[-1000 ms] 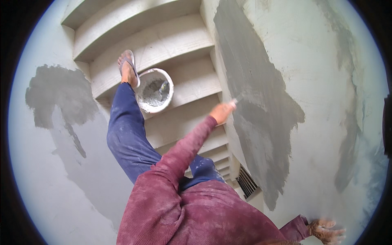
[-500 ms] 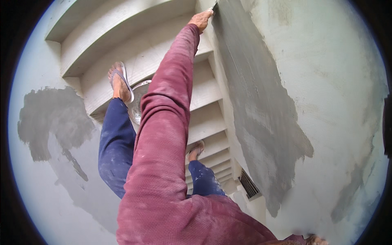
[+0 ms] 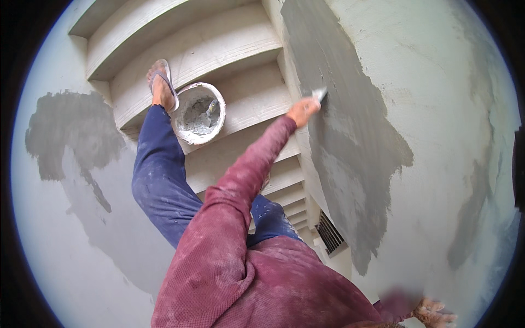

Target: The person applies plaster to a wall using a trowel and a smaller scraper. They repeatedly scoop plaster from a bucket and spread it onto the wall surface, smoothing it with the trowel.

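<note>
My left hand [image 3: 303,111] is closed around a small putty knife [image 3: 321,94]; motion blurs its pale blade. The blade lies against the wet grey plaster patch [image 3: 350,131] on the right-hand wall. Fingers of my right hand [image 3: 435,314] show at the lower right edge, stretched out by the wall, with nothing visible in them. Between my left foot and left forearm stands a white bucket [image 3: 220,121] on a stair. Grey plaster mix [image 3: 192,116] is inside it, and a tool with a yellowish handle [image 3: 211,107] leans in the mix.
Pale concrete steps [image 3: 229,33] curve up ahead and continue down below me. My left foot [image 3: 159,82], in a flip-flop, is on a step beside the bucket. Another grey patch [image 3: 71,134] covers the left wall. A dark vent grille [image 3: 329,233] sits low on the right.
My left hand with the putty knife has come down along the right wall, from the patch's upper end towards its middle. The bucket, earlier mostly behind my arm, now shows.
</note>
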### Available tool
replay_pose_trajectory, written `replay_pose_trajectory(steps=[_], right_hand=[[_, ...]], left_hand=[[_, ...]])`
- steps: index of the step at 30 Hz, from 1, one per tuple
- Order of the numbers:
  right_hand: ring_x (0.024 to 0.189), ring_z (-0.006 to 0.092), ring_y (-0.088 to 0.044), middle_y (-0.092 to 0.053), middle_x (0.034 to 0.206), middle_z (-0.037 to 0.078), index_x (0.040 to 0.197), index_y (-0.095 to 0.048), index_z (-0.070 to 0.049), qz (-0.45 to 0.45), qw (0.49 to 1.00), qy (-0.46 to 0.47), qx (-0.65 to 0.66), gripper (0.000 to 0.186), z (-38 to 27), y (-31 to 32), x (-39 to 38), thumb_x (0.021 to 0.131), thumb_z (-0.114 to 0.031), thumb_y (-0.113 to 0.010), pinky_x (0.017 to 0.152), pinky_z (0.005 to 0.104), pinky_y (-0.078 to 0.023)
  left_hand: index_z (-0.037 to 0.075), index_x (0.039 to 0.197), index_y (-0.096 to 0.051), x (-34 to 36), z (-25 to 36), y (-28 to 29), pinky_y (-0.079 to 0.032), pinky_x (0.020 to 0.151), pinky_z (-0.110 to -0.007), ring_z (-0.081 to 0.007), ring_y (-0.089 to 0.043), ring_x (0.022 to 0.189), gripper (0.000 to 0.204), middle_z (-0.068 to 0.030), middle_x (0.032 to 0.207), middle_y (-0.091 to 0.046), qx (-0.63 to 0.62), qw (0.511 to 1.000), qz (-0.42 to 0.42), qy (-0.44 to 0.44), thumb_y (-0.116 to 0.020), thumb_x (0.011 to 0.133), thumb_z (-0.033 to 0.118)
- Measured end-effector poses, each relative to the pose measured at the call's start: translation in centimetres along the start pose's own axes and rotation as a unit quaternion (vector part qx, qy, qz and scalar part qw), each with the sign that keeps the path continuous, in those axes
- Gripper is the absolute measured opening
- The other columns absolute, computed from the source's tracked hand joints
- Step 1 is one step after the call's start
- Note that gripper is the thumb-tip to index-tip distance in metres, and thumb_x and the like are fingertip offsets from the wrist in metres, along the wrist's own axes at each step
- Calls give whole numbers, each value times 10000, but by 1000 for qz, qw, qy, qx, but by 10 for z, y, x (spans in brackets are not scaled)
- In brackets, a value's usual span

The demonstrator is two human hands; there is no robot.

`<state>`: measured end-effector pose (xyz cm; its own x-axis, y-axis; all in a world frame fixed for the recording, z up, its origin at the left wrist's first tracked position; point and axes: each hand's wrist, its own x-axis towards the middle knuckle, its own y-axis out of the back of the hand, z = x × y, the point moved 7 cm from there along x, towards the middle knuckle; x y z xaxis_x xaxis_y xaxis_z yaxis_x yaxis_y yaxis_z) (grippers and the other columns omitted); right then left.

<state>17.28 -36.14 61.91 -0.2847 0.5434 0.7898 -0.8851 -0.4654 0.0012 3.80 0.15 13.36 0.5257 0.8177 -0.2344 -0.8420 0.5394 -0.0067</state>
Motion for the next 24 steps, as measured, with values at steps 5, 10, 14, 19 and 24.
replay_pose_trajectory(steps=[5,10,14,19,24], right_hand=[[1239,417,-246,-325,1313,254,1245,-417,20,-9,1000,0,-12,510,-7,3,5,900,-348,-342,990,528,-193],[1229,414,-270,-352,1295,254,1229,-437,19,-8,1000,-24,0,507,-9,8,10,899,-351,-337,989,519,-206],[1222,410,-285,-371,1281,255,1221,-447,19,-19,999,-33,-17,503,-14,7,11,897,-351,-343,986,521,-213],[1221,414,-283,-357,1290,258,1227,-440,18,1,1000,-10,-13,495,-15,5,10,901,-340,-335,986,535,-203],[1231,417,-259,-326,1312,256,1254,-401,24,-26,999,7,-19,504,-13,1,9,905,-331,-322,990,541,-187]], left_hand=[[86,1162,-526,-102,-28,-107,-366,925,-339,-270,-468,1105,497,-169,1191,-498,50,975,-217,3,-477,832,455],[146,1335,-313,-87,-18,-15,-469,773,-417,-305,-514,1032,670,-138,1268,-437,-19,955,-194,224,-398,817,563],[103,1269,-411,27,35,152,-471,694,-387,-261,-549,915,621,-134,1193,-490,8,992,42,120,-433,818,531],[131,1212,-436,129,152,248,-469,770,-370,-302,-552,936,416,-171,1100,-533,252,952,147,-92,-343,885,370],[163,1194,-485,190,154,248,-474,684,-352,-204,-570,842,454,-100,1045,-555,208,970,119,-46,-349,879,460]])
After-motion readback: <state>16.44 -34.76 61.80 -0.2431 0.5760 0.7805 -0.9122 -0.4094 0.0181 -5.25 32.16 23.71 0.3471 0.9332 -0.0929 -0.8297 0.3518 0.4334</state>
